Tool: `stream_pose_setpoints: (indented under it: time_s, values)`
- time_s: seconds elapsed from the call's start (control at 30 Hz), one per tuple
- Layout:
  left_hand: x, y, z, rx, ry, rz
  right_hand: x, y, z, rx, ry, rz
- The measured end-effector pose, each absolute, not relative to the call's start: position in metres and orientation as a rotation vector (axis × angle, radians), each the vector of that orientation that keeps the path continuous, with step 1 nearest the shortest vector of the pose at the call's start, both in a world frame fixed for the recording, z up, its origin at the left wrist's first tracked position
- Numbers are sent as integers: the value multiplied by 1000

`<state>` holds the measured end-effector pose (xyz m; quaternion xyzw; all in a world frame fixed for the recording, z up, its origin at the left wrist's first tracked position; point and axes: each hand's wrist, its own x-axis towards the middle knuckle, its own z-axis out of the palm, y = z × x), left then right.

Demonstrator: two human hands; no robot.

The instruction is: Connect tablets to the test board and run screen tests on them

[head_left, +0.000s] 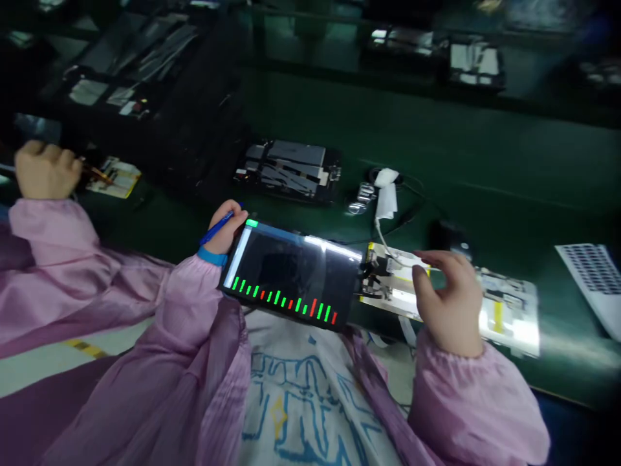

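Observation:
My left hand (224, 232) grips the left edge of a lit tablet screen (295, 272), which is tilted up and shows green and red bars on black. A blue pen (220, 226) is tucked in the same hand, above a blue wristband (212, 257). To the right lies an opened tablet body (395, 285) with silver and yellow parts, close to the screen's right edge. Over it, my right hand (451, 301) has thumb and fingers closed around a thin white cable (382, 236). The cable's tip is blurred.
Another opened silver tablet body (512, 310) lies right of my right hand. Behind are a dark tablet assembly (291, 168), a cable bundle (387, 178) and a black mouse-like object (451, 238). A printed sheet (589, 275) lies far right. A co-worker's hand (47, 171) works at left.

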<state>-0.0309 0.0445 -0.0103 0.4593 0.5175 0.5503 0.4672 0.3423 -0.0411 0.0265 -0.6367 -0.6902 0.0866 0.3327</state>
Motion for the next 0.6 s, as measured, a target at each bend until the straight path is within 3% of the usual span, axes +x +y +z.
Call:
stream_pose_setpoints:
  time_s: [0.17,0.4,0.5,0.6]
  values:
    - [-31,50,-5,1044,1228,1347,361,-17,4,-1712,-1826,469]
    - [-30,50,1,1119,1230,1327,336,33,-13,-1832,-1901,219]
    - [-32,48,2,1247,1293,1284,338,25,1,-1735,-1756,428]
    - [-33,47,2,1301,1332,1279,340,-6,25,-1550,-1610,845]
